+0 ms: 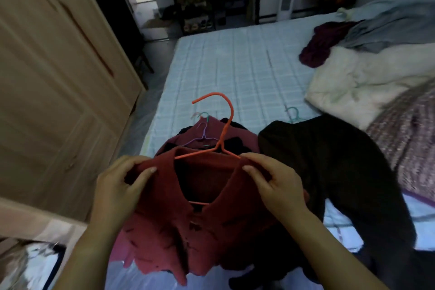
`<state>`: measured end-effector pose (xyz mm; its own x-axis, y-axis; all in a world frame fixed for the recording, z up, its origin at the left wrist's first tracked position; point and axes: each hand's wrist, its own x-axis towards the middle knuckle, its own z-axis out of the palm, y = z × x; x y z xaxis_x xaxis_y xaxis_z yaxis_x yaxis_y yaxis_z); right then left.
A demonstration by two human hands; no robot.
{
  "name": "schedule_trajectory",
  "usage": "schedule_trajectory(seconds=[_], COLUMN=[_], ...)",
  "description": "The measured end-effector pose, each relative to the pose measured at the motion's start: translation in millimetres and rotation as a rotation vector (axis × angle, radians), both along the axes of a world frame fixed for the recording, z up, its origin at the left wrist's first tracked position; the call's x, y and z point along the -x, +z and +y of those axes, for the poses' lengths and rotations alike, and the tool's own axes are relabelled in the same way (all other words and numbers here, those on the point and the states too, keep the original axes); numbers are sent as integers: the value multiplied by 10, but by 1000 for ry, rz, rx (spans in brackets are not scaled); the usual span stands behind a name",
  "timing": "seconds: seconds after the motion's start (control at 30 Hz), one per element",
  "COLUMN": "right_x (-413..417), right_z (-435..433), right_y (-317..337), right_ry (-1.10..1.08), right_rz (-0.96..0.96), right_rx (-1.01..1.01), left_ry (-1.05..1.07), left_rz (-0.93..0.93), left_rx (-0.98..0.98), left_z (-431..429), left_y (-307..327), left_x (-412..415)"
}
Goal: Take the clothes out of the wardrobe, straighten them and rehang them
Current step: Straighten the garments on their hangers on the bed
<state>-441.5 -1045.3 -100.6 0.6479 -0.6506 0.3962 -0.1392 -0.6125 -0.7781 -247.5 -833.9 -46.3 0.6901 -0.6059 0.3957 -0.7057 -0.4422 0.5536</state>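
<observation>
Red cardigan (169, 214) is hanging on an orange hanger (226, 125) over the bed (235, 66); left hand (117, 186) and right hand (277, 183) are each gripping one of its shoulders.

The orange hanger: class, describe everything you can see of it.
The orange hanger is thin, like coated wire, with a hook curling left, a straight neck and sloping sides. It sits inside the red cardigan, its lower bar showing through the open neckline. The left hand and right hand grip the cardigan's shoulders over its ends.
</observation>
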Motion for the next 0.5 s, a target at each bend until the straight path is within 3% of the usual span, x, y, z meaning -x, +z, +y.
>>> schedule_trajectory(seconds=[0.3, 0.5], right_x=[652, 1119], right_z=[1148, 1773], right_y=[151, 299], right_ry=[-472, -709], right_rz=[-24, -20], right_rx=[144, 131], left_ry=[-392, -491], left_rz=[15, 17], left_rx=[14, 63], left_z=[319, 257], left_y=[-186, -215], left_x=[108, 410])
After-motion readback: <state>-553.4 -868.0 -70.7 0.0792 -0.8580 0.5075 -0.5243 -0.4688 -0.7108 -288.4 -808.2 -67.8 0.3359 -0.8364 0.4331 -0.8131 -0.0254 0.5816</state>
